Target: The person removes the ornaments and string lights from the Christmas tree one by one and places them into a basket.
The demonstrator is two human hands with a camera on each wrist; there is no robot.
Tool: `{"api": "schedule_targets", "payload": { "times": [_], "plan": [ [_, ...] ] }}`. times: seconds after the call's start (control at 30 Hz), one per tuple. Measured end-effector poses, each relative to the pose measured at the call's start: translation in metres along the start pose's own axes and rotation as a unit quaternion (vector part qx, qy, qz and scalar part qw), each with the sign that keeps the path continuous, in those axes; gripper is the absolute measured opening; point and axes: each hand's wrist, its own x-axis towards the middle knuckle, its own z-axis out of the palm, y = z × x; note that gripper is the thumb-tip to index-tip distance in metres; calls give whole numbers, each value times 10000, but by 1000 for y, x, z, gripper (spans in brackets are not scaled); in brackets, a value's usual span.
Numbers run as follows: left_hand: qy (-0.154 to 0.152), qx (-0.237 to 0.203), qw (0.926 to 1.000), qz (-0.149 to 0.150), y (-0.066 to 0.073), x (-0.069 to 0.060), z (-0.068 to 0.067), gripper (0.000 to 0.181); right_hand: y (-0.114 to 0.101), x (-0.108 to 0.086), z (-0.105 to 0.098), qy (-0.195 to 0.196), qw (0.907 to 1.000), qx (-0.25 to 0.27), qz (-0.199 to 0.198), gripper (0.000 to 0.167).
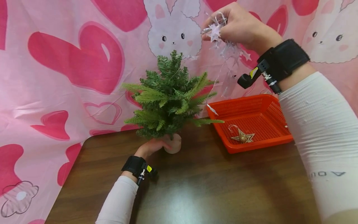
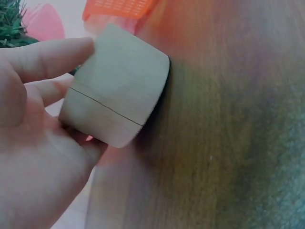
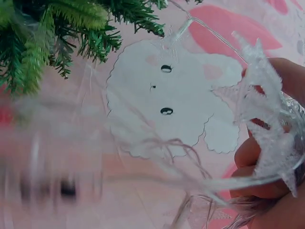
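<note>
A small artificial Christmas tree (image 1: 170, 96) stands on the table, its round wooden base (image 2: 119, 86) gripped by my left hand (image 1: 152, 147). Thumb and fingers curl round the base in the left wrist view. Up to the right of the treetop, my right hand (image 1: 243, 28) holds a bundled string of clear star lights (image 1: 215, 32). Loose wire loops and stars dangle below that hand, and one star (image 1: 212, 109) hangs between the tree and the basket. A clear box-like piece (image 3: 62, 181) on the wires is blurred in the right wrist view.
An orange plastic basket (image 1: 229, 148) sits right of the tree, with a gold star ornament (image 1: 242, 137) inside. Behind the brown wooden table (image 1: 195, 186) hangs a pink cloth (image 1: 67, 18) printed with hearts and rabbits.
</note>
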Motion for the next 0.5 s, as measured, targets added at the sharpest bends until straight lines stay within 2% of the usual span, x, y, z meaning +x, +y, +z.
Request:
{"api": "schedule_targets", "payload": {
  "times": [0.07, 0.17, 0.33, 0.4, 0.5],
  "plan": [
    [-108, -106, 9997, 203, -2, 3, -1, 63, 1, 1, 0, -14, 9999, -105, -20, 29],
    [-206, -190, 9991, 320, -5, 7, -3, 63, 4, 2, 2, -149, 9997, -201, -74, 30],
    [-127, -509, 9974, 488, -10, 11, -4, 53, 11, 4, 9, -332, 9974, -546, -320, 31],
    [-94, -567, 9964, 631, -13, 12, -4, 49, 13, 6, 13, -308, 9934, -916, -614, 31],
    [-75, -656, 9955, 680, -15, 12, -4, 65, 16, 7, 17, -121, 9795, -1686, -1100, 31]
  ]
}}
